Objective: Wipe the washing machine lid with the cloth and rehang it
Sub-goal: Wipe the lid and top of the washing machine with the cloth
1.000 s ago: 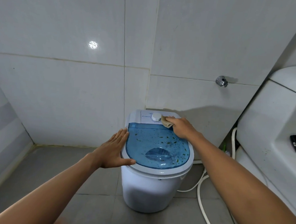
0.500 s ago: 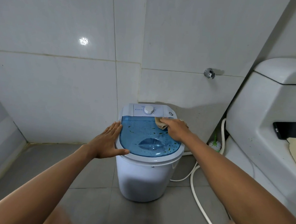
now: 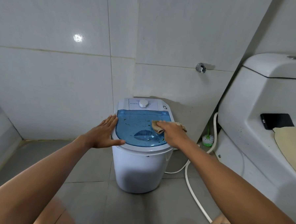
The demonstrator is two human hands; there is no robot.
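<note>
A small white washing machine (image 3: 140,169) stands on the floor against the tiled wall. Its translucent blue lid (image 3: 136,126) is speckled with dark bits of dirt and has a moulded handle recess near the front. My right hand (image 3: 172,132) presses a tan cloth (image 3: 157,127) flat on the right half of the lid. My left hand (image 3: 105,133) lies flat with spread fingers on the machine's left rim, thumb along the front edge. A white dial (image 3: 143,104) sits on the control panel behind the lid.
A white toilet (image 3: 263,128) fills the right side, with a black phone (image 3: 277,120) and a beige mat on it. A white hose (image 3: 191,184) runs across the grey floor. A green toilet brush (image 3: 207,139) stands between machine and toilet. A wall tap (image 3: 200,68) is above.
My right hand has slid the cloth from beside the dial at the back right forward onto the middle right of the lid. The left hand has stayed on the rim. The view has shifted.
</note>
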